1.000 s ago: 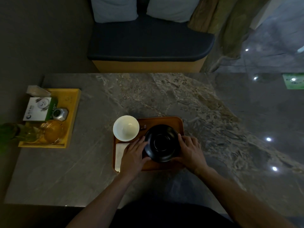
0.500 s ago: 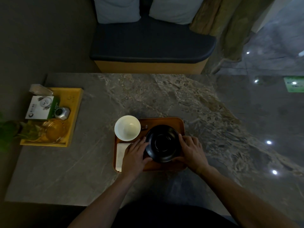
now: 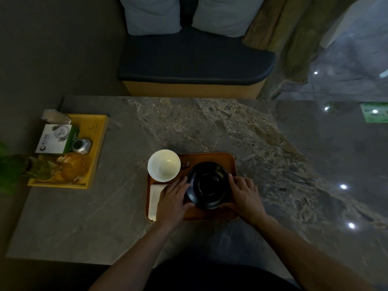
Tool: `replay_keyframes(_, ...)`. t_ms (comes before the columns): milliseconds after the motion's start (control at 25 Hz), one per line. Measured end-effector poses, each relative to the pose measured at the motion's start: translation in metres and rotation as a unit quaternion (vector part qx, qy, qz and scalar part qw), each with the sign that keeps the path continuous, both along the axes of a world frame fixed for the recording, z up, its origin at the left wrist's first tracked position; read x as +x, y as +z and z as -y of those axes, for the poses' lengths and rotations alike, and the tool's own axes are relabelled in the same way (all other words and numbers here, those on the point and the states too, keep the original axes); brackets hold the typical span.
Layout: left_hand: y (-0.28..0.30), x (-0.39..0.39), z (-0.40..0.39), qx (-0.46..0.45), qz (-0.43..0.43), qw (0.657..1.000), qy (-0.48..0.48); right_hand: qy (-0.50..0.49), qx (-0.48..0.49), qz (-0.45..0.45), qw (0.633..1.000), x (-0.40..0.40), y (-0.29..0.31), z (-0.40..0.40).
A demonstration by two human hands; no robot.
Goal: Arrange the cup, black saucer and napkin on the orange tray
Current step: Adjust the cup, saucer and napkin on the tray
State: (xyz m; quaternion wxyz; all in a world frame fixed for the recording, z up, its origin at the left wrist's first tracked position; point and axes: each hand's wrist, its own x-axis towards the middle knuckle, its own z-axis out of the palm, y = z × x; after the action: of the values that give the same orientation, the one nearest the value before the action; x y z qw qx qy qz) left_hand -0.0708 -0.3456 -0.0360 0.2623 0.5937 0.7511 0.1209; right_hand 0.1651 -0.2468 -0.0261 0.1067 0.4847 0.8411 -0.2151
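The black saucer [image 3: 207, 184] sits in the middle of the orange tray [image 3: 212, 157], near the table's front edge. My left hand [image 3: 173, 199] holds the saucer's left rim with thumb and fingers. My right hand [image 3: 245, 196] grips its right rim in the same way. A white cup [image 3: 163, 165] stands upright at the tray's far left corner, overhanging the rim. The folded white napkin [image 3: 154, 199] lies along the tray's left side, partly hidden under my left hand.
A yellow tray [image 3: 98, 143] at the table's left edge carries a white-green box [image 3: 55, 139], a small metal object [image 3: 81, 146] and an amber glass dish [image 3: 72, 168]. A green plant [image 3: 12, 166] leans in beside it. A cushioned bench [image 3: 195, 61] stands behind the marble table [image 3: 262, 143].
Both hands stay on the saucer's rim; the saucer and hands have hardly shifted. The view has drifted slightly.
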Motion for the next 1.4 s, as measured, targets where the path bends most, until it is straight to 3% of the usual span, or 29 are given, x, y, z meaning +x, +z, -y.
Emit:
replay_keyframes(320, 0.007, -0.005, 0.016, 0.008, -0.014, 1.0, 0.007, -0.01, 0.003, -0.016, 1.0, 0.004, 0.003, 0.012)
replay_keyframes(520, 0.009, -0.03, 0.056, 0.028, 0.008, 0.999, 0.041, -0.037, 0.053, -0.047, 0.997, 0.022, 0.004, 0.033)
replay_keyframes(680, 0.013, -0.059, 0.086, 0.014, -0.014, 0.998, 0.058, -0.021, 0.094, -0.071, 0.993, 0.025, 0.007, 0.054)
replay_keyframes(920, 0.019, -0.108, 0.104, -0.041, -0.007, 0.999, 0.009, 0.024, 0.103, -0.132, 0.986, -0.02, 0.015, 0.09)
replay_keyframes(1080, 0.023, -0.133, 0.096, -0.066, -0.021, 0.996, -0.047, 0.058, 0.093, -0.109, 0.988, -0.07, 0.024, 0.098)
replay_keyframes(1400, 0.014, -0.144, 0.059, -0.08, -0.032, 0.986, -0.144, 0.086, 0.041, 0.022, 0.995, -0.123, 0.012, 0.085)
